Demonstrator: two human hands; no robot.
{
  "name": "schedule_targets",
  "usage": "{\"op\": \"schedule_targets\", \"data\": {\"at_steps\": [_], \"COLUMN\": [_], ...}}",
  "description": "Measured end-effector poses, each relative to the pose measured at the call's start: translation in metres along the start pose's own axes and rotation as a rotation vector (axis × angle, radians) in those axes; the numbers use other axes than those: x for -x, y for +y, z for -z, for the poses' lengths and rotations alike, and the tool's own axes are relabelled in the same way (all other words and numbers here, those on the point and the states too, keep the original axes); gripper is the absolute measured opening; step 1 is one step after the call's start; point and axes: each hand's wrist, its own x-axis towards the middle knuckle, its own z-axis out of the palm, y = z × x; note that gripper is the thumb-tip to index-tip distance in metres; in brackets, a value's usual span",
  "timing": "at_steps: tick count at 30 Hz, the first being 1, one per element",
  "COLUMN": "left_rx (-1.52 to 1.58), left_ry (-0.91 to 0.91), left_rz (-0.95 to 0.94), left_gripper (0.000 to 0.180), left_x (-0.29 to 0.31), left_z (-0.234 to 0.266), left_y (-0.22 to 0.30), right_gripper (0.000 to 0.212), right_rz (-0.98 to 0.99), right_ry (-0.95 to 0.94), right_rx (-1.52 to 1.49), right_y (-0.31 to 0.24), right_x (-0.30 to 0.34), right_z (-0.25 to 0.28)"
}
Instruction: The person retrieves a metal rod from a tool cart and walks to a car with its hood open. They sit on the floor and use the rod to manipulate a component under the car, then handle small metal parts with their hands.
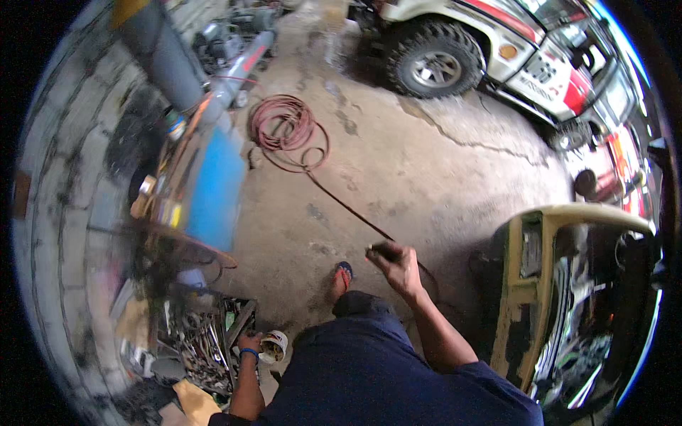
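Observation:
Out in front of my body, my right hand is raised with its fingers closed. A small pale tip shows at its fingertips, but what it belongs to is too small to make out. A dark red hose passes just behind this hand; whether the fingers touch it, I cannot tell. Low on the left, my left hand is beside an open toolbox full of wrenches and other metal tools. Its fingers are dark and blurred. Right beside it stands a small white bucket with something inside.
The hose's coil lies on the concrete floor. A blue panel and cluttered bench are at the left wall. A white and red off-road vehicle stands at the far right. Nearer right is a tan vehicle body part.

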Motion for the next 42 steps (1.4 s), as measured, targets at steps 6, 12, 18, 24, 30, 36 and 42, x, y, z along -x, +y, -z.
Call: {"op": "schedule_targets", "data": {"at_steps": [6,12,18,24,30,36,42], "left_rx": [0.125,-0.419,-0.705,-0.671,-0.654,-1.033,-1.281], "left_ry": [-0.156,-0.336,-0.428,-0.285,-0.455,-0.56,-0.603], "left_rz": [-0.19,-0.279,-0.409,-0.586,-0.636,-0.666,-0.71], "left_gripper": [0.049,0.041,0.033,0.024,0.023,0.032,0.041], "left_x": [-0.057,-0.135,-0.208,-0.239,-0.206,-0.108,-0.035], "left_z": [-0.042,-0.081,-0.097,-0.15,-0.299,-0.446,-0.6], "left_y": [0.093,0.246,0.492,0.794,1.008,1.092,1.168], "right_gripper": [0.011,0.016,0.022,0.015,0.013,0.009,0.013], "right_rz": [-0.423,-0.363,-0.36,-0.204,-0.137,-0.018,0.332], "right_ry": [0.182,0.385,0.703,1.135,1.343,1.338,1.271], "right_rx": [-0.865,-0.735,-0.41,-0.293,-0.257,-0.276,0.407], "right_y": [-0.011,-0.009,-0.017,0.011,0.074,0.065,0.013], "right_x": [-0.108,-0.189,-0.239,-0.266,-0.312,-0.355,-0.372], "right_z": [0.082,0.138,0.219,0.316,0.463,0.656,0.845]}}
